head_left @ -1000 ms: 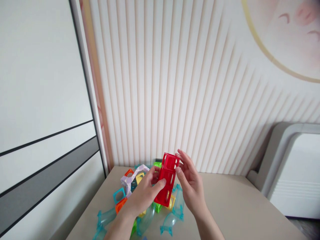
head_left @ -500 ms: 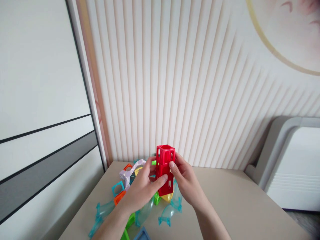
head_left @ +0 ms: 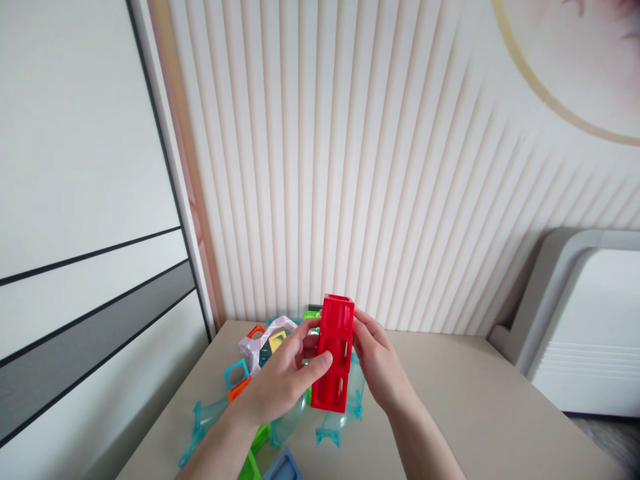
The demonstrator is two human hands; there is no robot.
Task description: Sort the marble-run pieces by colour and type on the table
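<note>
Gripped a glossy red plastic column of three stacked, window-sided segments (head_left: 334, 355) in the left hand (head_left: 293, 375), pressing the front with the thumb and bending the fingers around the left side toward the back. Set the right hand (head_left: 376, 360) against the upper right side of the red column with fingers curled; could not tell, from fingertips partly hidden, whether gripping or only bracing. Held the red column nearly upright, tilted slightly to the right at the top, over the smooth beige desk (head_left: 450, 400). Saw beyond the left hand a pale lavender, faceted plastic arch (head_left: 253, 348), with a yellow square plastic frame (head_left: 277, 341) within its curve and an orange square plastic frame (head_left: 257, 331) just behind. Noted a bright blue square plastic frame (head_left: 237, 373) left of the left hand, near a partly covered orange plastic piece (head_left: 239, 388). Found a translucent teal curved plastic tube (head_left: 203, 423) farther left and nearer, another clear teal tube (head_left: 289, 423) between the arms, and a short teal tube piece (head_left: 330, 430) just below the red column. Saw a bright green plastic block (head_left: 313, 315) beyond the red column and, at the near edge of view, a dusty-blue plastic piece (head_left: 283, 467) beside a green plastic piece (head_left: 250, 467).
</note>
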